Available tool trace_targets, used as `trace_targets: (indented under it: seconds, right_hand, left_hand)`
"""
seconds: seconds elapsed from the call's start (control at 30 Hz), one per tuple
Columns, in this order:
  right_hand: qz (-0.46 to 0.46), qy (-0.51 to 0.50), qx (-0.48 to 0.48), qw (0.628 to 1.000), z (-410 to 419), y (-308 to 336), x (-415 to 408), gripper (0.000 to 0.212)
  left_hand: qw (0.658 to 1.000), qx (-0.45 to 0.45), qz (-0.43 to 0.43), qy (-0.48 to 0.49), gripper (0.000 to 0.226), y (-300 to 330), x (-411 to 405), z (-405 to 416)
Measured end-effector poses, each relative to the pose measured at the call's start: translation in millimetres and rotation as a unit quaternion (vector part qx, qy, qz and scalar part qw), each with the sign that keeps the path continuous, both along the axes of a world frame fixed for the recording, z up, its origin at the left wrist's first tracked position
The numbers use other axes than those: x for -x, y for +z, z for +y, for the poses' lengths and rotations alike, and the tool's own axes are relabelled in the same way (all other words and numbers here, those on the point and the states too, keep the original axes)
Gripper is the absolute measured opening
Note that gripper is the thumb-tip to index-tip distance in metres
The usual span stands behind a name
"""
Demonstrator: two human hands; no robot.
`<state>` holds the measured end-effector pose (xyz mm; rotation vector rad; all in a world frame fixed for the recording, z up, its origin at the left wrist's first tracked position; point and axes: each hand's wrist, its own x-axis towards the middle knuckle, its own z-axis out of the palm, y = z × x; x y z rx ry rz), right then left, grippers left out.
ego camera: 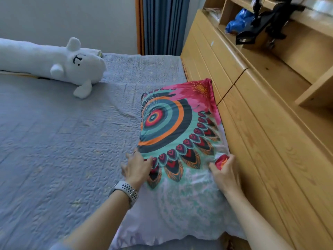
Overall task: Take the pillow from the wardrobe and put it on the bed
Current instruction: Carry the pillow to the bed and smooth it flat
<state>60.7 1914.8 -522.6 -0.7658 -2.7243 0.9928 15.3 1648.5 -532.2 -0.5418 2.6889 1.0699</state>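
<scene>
Nearest to me, my left hand (137, 166) lies flat and spread on the near left edge of the pillow (173, 138), fingers apart, pressing rather than gripping. My right hand (226, 171) is closed on the pillow's near right corner, bunching the patterned cover between thumb and fingers. The pillow itself already lies on the bed (54, 141), its long right side touching the wooden headboard unit (261, 141), with the pale loose end of the cover trailing toward me.

As I judge it, the placing is nearly finished, so the risks are small ones. If I let go of the right corner abruptly, the bunched fabric may stay crumpled and the pillow sit lopsided. A push from the left hand could wedge the pillow harder against the wood, or ride its edge up the panel (I cannot see whether there is a gap there for it to slip into). Pulling the loose end toward me could drag the whole pillow down the bed.

Farther off, the white plush toy (59, 64) lies well apart from the pillow, so I see no chance of knocking it. The blue curtain (164, 24) beyond is out of reach.
</scene>
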Motion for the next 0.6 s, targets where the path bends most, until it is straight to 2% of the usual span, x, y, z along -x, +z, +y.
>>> trace_targets:
  seconds: [0.07, 0.13, 0.23, 0.4, 0.6]
  right_hand:
    - [0.057, 0.004, -0.094, 0.994, -3, 11, 5, 0.067]
    - [0.091, 0.045, -0.157, 0.982, -12, 20, 13, 0.069]
    - [0.063, 0.121, -0.219, 0.966, -30, 22, 35, 0.07]
    - [-0.081, 0.192, -0.23, 0.951, -39, -21, 48, 0.07]
    - [-0.112, 0.173, -0.211, 0.955, -26, -64, 46, 0.074]
  left_hand:
    - [0.997, 0.038, 0.036, -0.059, 0.069, 12, 17, 7]
    - [0.98, 0.092, 0.081, -0.154, 0.07, 18, 33, 20]
    - [0.959, 0.137, 0.085, -0.234, 0.067, 11, 47, 37]
    - [0.972, 0.094, 0.015, -0.217, 0.065, -29, 46, 42]
    - [0.973, 0.103, 0.021, -0.205, 0.063, -54, 43, 54]
